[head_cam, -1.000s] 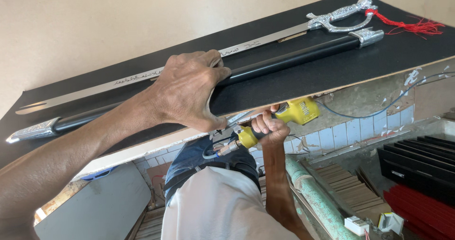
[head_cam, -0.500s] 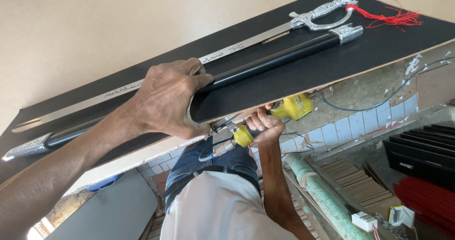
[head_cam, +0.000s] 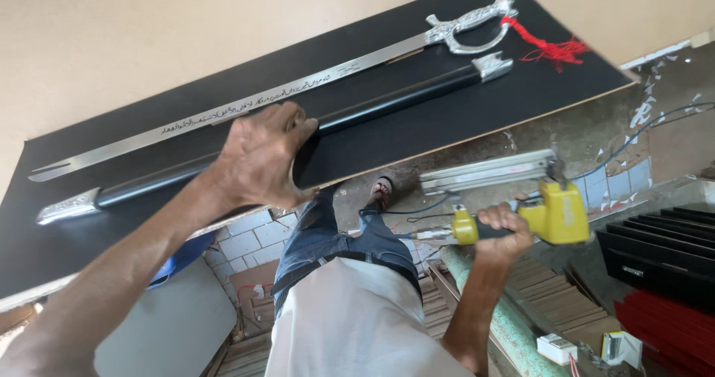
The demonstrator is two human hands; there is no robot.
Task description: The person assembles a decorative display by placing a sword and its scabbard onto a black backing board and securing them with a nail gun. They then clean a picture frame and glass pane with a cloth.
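Observation:
A black board (head_cam: pixel 447 116) leans against a beige wall. On it are mounted a long silver sword (head_cam: pixel 298 90) with an ornate hilt and red tassel (head_cam: pixel 547 46), and below it a black scabbard (head_cam: pixel 387 101) with silver ends. My left hand (head_cam: pixel 261 157) presses on the board's lower edge, fingers over the scabbard. My right hand (head_cam: pixel 503 232) grips the black handle of a yellow pneumatic nail gun (head_cam: pixel 521 206), held below the board and clear of it, its metal magazine pointing left.
A thin air hose (head_cam: pixel 633 139) runs from the tool across the wall. Black and red moulding strips (head_cam: pixel 655 273) lie stacked at lower right. A green pipe (head_cam: pixel 506 325), small boxes (head_cam: pixel 558 347) and a tiled ledge (head_cam: pixel 246 235) sit below. My jeans and sandalled foot (head_cam: pixel 381 189) show.
My right hand has pulled the nail gun out from under the board's edge, down and to the right. The left hand stays pressed on the board. The view has tilted.

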